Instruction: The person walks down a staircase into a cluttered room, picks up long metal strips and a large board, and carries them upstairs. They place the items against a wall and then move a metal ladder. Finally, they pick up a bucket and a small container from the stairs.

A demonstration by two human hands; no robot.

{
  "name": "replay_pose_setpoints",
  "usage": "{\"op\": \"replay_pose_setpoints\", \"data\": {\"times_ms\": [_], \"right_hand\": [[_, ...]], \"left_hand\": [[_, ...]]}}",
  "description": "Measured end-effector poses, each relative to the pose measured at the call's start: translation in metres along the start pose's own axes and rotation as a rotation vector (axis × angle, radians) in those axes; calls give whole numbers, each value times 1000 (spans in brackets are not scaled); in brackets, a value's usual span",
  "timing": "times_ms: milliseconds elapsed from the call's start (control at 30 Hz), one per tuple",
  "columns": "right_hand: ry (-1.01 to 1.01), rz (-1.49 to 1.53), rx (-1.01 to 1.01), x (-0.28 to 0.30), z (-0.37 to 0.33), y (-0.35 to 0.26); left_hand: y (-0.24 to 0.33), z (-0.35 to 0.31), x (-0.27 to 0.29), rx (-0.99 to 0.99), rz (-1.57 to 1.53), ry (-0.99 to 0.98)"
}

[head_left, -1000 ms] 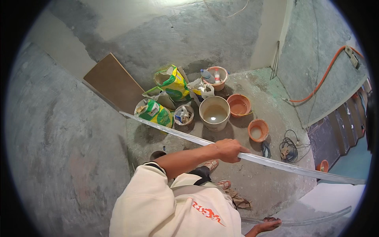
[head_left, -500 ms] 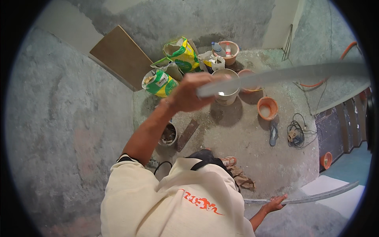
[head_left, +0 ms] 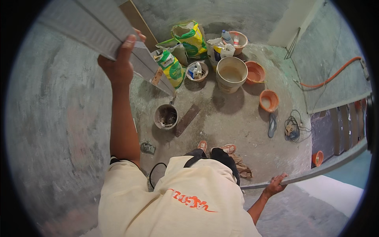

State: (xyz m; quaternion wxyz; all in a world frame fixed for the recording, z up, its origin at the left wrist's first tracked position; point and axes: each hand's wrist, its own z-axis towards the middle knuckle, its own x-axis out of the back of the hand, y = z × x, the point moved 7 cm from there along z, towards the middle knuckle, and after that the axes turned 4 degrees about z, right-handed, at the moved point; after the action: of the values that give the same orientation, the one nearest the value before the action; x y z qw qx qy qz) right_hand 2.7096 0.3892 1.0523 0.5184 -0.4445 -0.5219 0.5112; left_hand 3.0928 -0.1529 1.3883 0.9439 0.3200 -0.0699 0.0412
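Note:
My left hand (head_left: pixel 123 59), its arm raised at the upper left, is closed around a long, flat grey grooved bar (head_left: pixel 98 29). That bar slants from the upper left edge down to a narrow end above the floor. A small brown piece (head_left: pixel 157 76) shows on its lower part. At the lower right, my right hand (head_left: pixel 275 185) is closed on a long, thin grey bar (head_left: pixel 316 173) that curves toward the right rim. Below the end of the grooved bar stands a pan-like container (head_left: pixel 166 117) with dark residue inside.
Yellow-green bags (head_left: pixel 190 41), a small tub (head_left: pixel 197 71), a large pale bucket (head_left: pixel 231 75) and orange buckets (head_left: pixel 269 100) stand along the far wall. A brown plank (head_left: pixel 187 120), a grey slipper (head_left: pixel 272 125) and a coiled cable (head_left: pixel 294 128) lie on the floor. A stairwell opens at right.
My left hand has moved left and up; its bar, which stretched rightward across the view, now slants at the upper left. The right hand's bar has risen slightly in the picture.

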Motion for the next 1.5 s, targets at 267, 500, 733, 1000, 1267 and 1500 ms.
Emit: {"op": "replay_pose_setpoints", "data": {"times_ms": [267,500,733,1000,1267,1500], "right_hand": [[-447,-32,122,-114,5,1],[-790,-154,380,-227,18,-39],[-1262,-97,325,-363,-25,-38],[-1767,127,403,-511,-173,-105],[-1903,456,540,-604,-267,-206],[-1750,635,561,-662,-361,-239]], "left_hand": [[5,-8,88,50,72,312],[-13,-28,124,151,84,540],[-33,-32,151,233,129,612],[-89,-75,233,392,327,830],[-75,-14,162,355,465,566],[-112,5,187,250,354,661]]}}
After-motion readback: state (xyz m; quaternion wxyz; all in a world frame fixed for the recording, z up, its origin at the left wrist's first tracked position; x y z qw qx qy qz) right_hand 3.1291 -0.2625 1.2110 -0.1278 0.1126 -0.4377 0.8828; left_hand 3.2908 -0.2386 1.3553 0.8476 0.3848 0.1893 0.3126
